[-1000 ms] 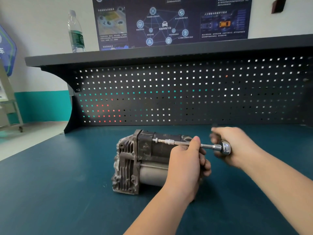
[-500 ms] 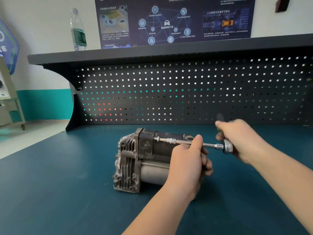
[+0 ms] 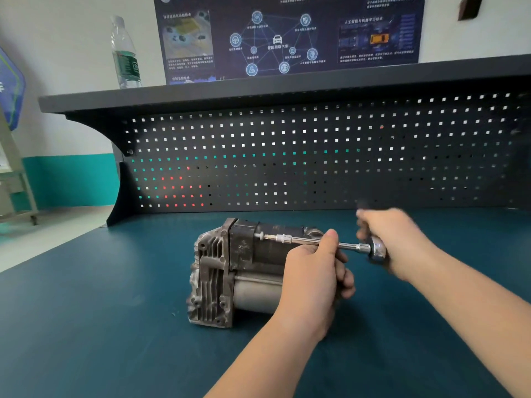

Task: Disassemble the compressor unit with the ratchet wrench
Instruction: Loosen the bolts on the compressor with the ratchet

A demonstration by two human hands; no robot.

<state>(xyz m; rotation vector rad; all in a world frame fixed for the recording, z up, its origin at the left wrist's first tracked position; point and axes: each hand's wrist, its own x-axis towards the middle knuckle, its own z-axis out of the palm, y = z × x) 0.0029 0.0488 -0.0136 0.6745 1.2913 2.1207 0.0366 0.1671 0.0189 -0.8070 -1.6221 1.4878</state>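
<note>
The compressor unit (image 3: 244, 271) lies on its side on the dark teal table (image 3: 86, 326), near the middle, its finned metal end toward 9 o'clock. My left hand (image 3: 313, 280) is curled around the right part of the unit, and its thumb rests against the extension bar (image 3: 304, 240). The ratchet wrench (image 3: 376, 249) has its shiny head at 3 o'clock from this hand. My right hand (image 3: 393, 239), a little blurred, is closed around the wrench handle. The bar's tip meets the dark housing at 12 o'clock.
</note>
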